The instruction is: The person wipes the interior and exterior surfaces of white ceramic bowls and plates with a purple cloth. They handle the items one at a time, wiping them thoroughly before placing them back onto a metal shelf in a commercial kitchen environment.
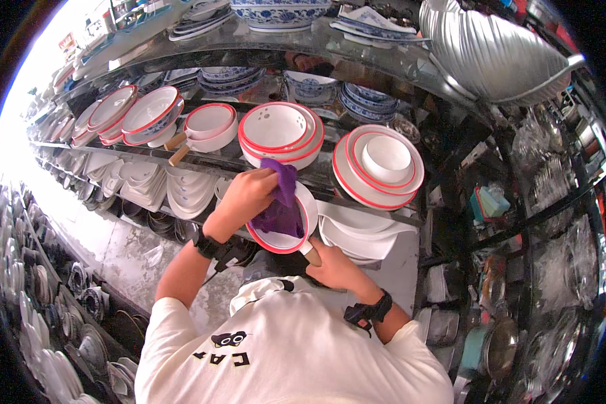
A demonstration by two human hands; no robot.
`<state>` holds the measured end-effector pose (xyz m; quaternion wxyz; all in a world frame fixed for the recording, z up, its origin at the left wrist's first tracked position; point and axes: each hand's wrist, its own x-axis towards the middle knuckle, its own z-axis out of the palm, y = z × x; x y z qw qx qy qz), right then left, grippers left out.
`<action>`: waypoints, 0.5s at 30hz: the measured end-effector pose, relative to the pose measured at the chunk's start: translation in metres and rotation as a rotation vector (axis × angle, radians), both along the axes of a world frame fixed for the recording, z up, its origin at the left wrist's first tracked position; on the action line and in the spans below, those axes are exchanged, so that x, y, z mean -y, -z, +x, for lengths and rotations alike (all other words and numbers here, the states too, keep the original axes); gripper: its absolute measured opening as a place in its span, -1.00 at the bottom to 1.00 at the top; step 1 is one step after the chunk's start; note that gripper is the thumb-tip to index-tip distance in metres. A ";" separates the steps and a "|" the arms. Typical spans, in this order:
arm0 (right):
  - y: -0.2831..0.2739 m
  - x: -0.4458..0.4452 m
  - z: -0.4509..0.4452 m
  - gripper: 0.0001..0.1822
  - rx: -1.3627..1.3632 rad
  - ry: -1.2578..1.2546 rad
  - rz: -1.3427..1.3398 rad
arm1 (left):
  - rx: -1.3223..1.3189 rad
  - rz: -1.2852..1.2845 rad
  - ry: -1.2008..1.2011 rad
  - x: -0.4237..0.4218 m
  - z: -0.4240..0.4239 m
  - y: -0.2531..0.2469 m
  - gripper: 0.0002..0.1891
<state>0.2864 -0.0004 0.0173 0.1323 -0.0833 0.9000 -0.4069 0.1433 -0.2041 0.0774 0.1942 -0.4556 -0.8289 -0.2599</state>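
Note:
My right hand [337, 266] grips the wooden handle [312, 256] of a white ceramic pan [310, 207] with a red rim, held tilted in front of my chest. In my left hand [252, 189] is a purple cloth [283, 217]. It hangs down inside the pan and covers much of the inner surface. Just beyond my left hand, a stack of white red-rimmed bowls [275, 126] sits on the dark shelf. Two more handled pans [212, 129] stand to the left of that stack, one inside the other.
Red-rimmed plates with a small white bowl [388, 157] on top stand at the right. White dishes [358, 232] fill the lower shelf. Overhead at the right juts a large silver leaf-shaped dish [495, 55]. Blue-and-white bowls [283, 12] stand on the upper shelf.

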 end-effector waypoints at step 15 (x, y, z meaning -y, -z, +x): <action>0.005 -0.013 -0.024 -0.72 0.045 -0.026 -0.221 | -0.463 -0.433 0.350 -0.036 0.032 0.000 -0.83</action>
